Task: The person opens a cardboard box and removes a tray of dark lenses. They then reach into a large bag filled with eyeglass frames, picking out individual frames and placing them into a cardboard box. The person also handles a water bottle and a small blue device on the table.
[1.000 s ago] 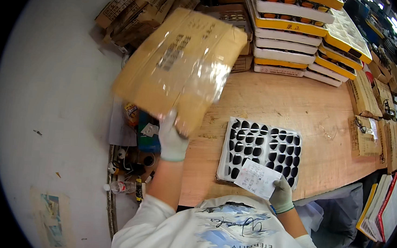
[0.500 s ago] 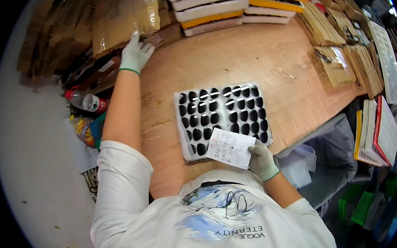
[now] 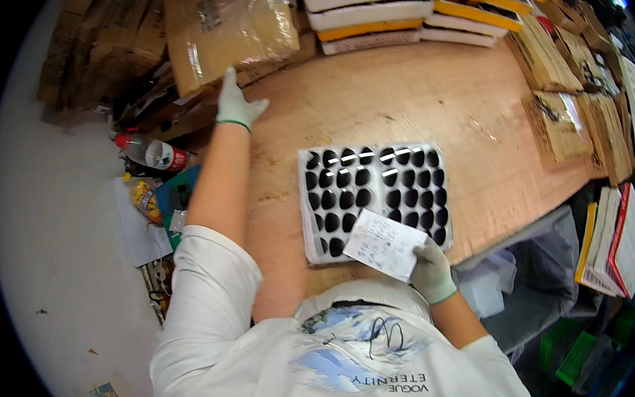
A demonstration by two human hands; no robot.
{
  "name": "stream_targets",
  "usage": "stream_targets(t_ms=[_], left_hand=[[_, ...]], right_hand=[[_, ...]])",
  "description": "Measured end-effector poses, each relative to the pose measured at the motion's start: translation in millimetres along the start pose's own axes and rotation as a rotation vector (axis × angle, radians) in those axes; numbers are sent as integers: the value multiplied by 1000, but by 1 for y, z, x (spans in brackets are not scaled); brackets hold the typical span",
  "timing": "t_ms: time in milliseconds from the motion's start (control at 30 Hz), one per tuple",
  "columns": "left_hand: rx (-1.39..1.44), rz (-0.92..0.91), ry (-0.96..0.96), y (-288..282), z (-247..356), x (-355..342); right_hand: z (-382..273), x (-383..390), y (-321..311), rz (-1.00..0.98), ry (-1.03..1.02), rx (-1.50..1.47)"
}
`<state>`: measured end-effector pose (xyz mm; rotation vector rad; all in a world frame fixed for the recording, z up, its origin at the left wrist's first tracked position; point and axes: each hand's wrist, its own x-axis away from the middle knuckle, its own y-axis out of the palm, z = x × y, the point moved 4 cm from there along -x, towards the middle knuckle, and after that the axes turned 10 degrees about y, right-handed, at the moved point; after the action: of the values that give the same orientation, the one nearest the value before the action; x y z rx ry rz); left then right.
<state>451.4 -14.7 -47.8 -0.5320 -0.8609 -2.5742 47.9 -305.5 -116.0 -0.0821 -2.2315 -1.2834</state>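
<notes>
My left hand (image 3: pixel 238 103), in a white glove with a green cuff, reaches out at the far left. It is open, fingers apart, with one fingertip at the near edge of a taped brown cardboard carton (image 3: pixel 230 27). My right hand (image 3: pixel 433 272), gloved alike, is closed on the right edge of a white paper slip (image 3: pixel 386 244) with handwriting. The slip overlaps the near side of a pale tray (image 3: pixel 309 237) that lies on the wooden table. Rows of shiny black rounded pieces (image 3: pixel 346 177) fill the tray. The slip hides some of them.
Stacked white and yellow trays (image 3: pixel 373 12) stand at the back of the table (image 3: pixel 385 92). Cardboard bundles with scissors (image 3: pixel 544 108) lie at the right. A grey lined bin (image 3: pixel 541 291) adjoins the right edge. A red-capped bottle (image 3: pixel 153 153) stands left.
The view has shifted, so the table and tray sit farther right. My left hand has spread its fingers slightly more at the carton's edge. The slip in my right hand has tilted.
</notes>
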Motion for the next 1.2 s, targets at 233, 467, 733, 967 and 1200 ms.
stream_targets(t_ms=[233, 467, 733, 967, 1200], left_hand=[[373, -346, 146, 45, 23, -46], [33, -284, 373, 108, 122, -54], [-505, -301, 695, -4, -36, 38], [-158, -628, -473, -121, -206, 245], [-277, -605, -147, -110, -163, 285]], right_hand=[[-19, -12, 11, 1, -19, 7], [-30, -27, 18, -17, -25, -18], [-31, -19, 22, 47, -181, 35], [-19, 0, 34, 27, -192, 79], [19, 21, 34, 193, -12, 517]])
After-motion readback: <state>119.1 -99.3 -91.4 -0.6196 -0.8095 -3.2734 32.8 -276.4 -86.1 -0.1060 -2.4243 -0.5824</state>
